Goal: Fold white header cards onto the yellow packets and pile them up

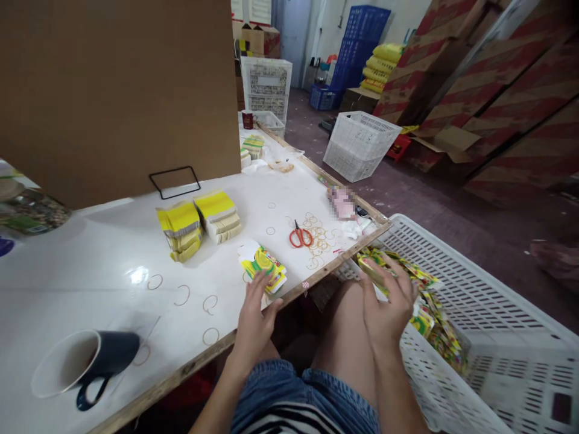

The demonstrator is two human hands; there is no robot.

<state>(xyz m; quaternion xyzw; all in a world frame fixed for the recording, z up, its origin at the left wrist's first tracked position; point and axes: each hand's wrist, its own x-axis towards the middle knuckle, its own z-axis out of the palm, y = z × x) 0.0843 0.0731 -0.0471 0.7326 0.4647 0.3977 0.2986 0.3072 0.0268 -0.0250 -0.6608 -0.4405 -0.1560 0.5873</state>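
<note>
My left hand [254, 318] rests at the white table's front edge [289, 295], fingers stretched out and touching a small stack of yellow-green printed packets [263, 263]. My right hand [389, 301] reaches into the white plastic crate [506, 337] beside my knee, fingers curled over a bundle of the same packets [377, 265]. More loose packets [441, 334] lie along the crate's near wall.
Two bundles of yellow packets [199, 222] sit mid-table. Red scissors [299, 236] lie among scattered rubber bands [319, 241]. A dark mug [84, 364] lies tipped at the near left. A cardboard sheet [117, 90] stands behind; crates and boxes fill the floor.
</note>
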